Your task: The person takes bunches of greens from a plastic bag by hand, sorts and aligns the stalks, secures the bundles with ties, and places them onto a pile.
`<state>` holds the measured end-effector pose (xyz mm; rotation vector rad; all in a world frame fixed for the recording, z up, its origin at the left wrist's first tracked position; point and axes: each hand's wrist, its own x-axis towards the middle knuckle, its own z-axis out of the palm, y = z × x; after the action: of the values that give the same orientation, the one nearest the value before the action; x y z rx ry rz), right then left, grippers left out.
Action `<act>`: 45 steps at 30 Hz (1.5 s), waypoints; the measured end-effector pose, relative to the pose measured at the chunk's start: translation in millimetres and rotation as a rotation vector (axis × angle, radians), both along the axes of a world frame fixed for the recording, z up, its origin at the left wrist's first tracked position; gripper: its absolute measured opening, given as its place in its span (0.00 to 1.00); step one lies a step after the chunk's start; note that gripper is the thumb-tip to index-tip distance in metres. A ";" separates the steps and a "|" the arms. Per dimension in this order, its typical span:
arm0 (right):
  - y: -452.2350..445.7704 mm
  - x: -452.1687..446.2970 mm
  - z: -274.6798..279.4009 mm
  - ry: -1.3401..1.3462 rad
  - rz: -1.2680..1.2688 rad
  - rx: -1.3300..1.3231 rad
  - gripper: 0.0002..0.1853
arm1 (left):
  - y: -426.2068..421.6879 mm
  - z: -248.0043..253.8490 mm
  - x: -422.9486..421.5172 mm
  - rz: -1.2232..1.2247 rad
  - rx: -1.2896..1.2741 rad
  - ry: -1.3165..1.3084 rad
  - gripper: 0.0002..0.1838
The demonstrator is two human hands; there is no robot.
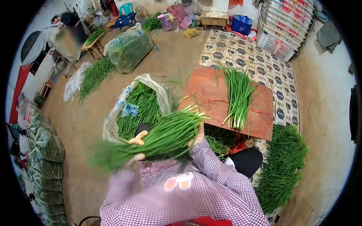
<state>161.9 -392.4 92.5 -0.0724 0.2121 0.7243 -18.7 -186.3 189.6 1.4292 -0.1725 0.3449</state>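
A thick bundle of garlic chives [162, 132] lies across both my hands above my lap, pale stem ends to the right and blurred leaf tips to the left. My left hand [136, 147] is wrapped round the leafy part. Near the stem ends my right hand [199, 135] grips the bundle, its fingers partly hidden. On the reddish-brown board [203, 88] in front of me rests another bunch of chives [239, 98], with a red tie [260, 112] beside it. Just beyond my hands stands an open plastic bag [166, 96] filled with loose chives [139, 109].
Rows of chives [283, 169] lie on the floor to the right. Filled bags [49, 147] line the left. A large stuffed bag [130, 51] stands farther back, with stacked white crates [283, 30] at the far right. Another person [69, 20] is at the back left.
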 end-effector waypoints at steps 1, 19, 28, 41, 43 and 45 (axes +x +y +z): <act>-1.0 -1.3 -3.5 0.029 0.026 0.024 0.35 | 8.8 -23.7 -5.5 -0.098 0.037 -0.099 0.28; 14.2 17.3 -62.6 -0.097 0.223 -0.244 0.29 | 115.8 34.9 56.1 0.158 0.723 0.629 0.26; 20.4 26.5 27.1 -0.349 0.373 -0.113 0.33 | -7.9 6.2 132.4 -0.168 0.400 0.618 0.38; 14.5 21.6 71.8 -0.755 0.398 -0.343 0.37 | -19.2 0.1 103.9 -0.322 0.053 0.681 0.29; 13.7 20.4 69.1 -0.752 0.382 -0.361 0.35 | -22.7 19.7 102.5 -0.289 0.011 0.790 0.29; 12.0 19.9 65.7 -0.750 0.365 -0.383 0.33 | -19.4 18.8 103.5 -0.270 0.023 0.812 0.29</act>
<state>181.8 -380.4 158.2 -0.7498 -0.3954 0.9619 84.8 -205.7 208.4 1.4435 0.2930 -0.4667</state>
